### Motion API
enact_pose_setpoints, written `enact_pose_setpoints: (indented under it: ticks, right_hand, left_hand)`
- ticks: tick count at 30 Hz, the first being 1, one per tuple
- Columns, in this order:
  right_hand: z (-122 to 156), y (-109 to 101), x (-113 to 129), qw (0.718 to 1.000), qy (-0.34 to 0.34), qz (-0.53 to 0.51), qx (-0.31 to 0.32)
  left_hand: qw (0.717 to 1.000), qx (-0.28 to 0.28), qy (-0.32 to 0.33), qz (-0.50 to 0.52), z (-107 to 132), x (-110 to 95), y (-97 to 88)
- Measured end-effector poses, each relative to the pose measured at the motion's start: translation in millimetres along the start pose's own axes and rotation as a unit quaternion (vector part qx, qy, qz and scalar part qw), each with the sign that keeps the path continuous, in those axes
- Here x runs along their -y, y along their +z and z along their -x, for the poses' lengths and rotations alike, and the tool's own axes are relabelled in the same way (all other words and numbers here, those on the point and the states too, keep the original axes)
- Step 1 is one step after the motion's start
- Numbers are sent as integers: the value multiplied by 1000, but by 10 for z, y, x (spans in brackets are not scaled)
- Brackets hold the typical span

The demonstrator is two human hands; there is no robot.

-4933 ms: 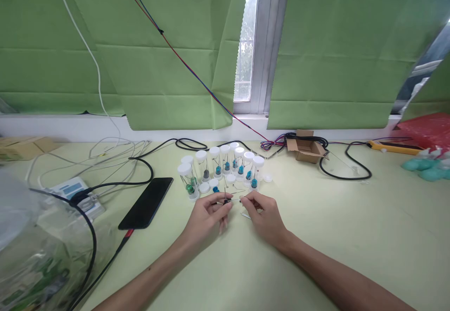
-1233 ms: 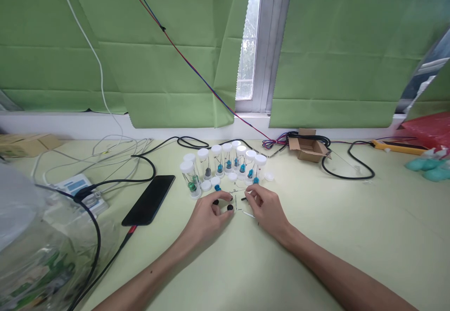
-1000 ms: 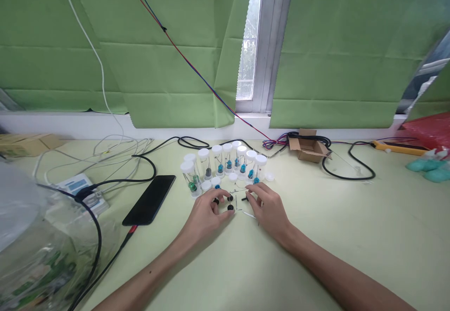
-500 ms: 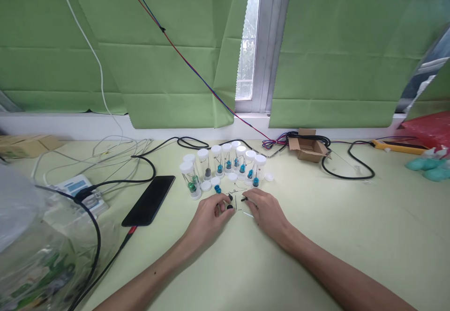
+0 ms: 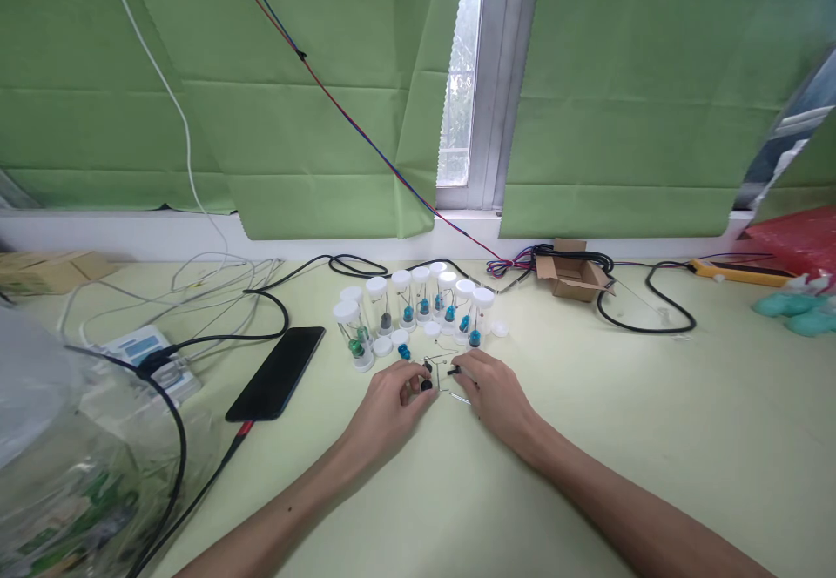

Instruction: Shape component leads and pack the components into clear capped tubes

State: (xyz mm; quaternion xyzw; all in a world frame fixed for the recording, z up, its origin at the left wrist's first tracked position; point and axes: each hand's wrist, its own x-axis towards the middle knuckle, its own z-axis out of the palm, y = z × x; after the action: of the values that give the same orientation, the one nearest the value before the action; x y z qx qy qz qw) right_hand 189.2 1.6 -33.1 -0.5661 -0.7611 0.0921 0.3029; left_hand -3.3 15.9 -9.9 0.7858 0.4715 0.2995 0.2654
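Note:
My left hand (image 5: 395,397) rests on the table with thumb and fingers curled round a small black round part (image 5: 427,384). Another dark bit, partly hidden, shows by the same fingertips. Facing it, my right hand (image 5: 496,393) pinches a small black piece (image 5: 453,372). Thin metal wires (image 5: 438,375) lie between the hands, and a short silvery rod (image 5: 460,399) lies by the right fingers. Just beyond the left hand is a small blue part (image 5: 404,352). Past both hands stands a cluster of clear white-capped tubes (image 5: 353,334), holding green, blue or dark parts with wire legs.
Loose white caps (image 5: 382,346) lie in front of the tubes. On the left are a black phone (image 5: 277,373), tangled cables (image 5: 267,334) and a plastic bag (image 5: 78,491). An open cardboard box (image 5: 571,278) and a yellow tool (image 5: 741,273) sit at the back right.
Both hands stay nearly in place. The black round part at my left fingertips has shifted slightly and shows a little more of itself.

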Motion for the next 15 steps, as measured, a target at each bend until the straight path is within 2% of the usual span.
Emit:
enact_pose_setpoints:
  ticks: [10,15]
  right_hand:
    - [-11,24,-6,999,-4,-23,-34]
    - [-15,38,7,995,-22,-73,-70]
  left_hand:
    - [1000,9,0,-4,-5,13,-6]
    - [997,-9,-32,75,-28,36,-7]
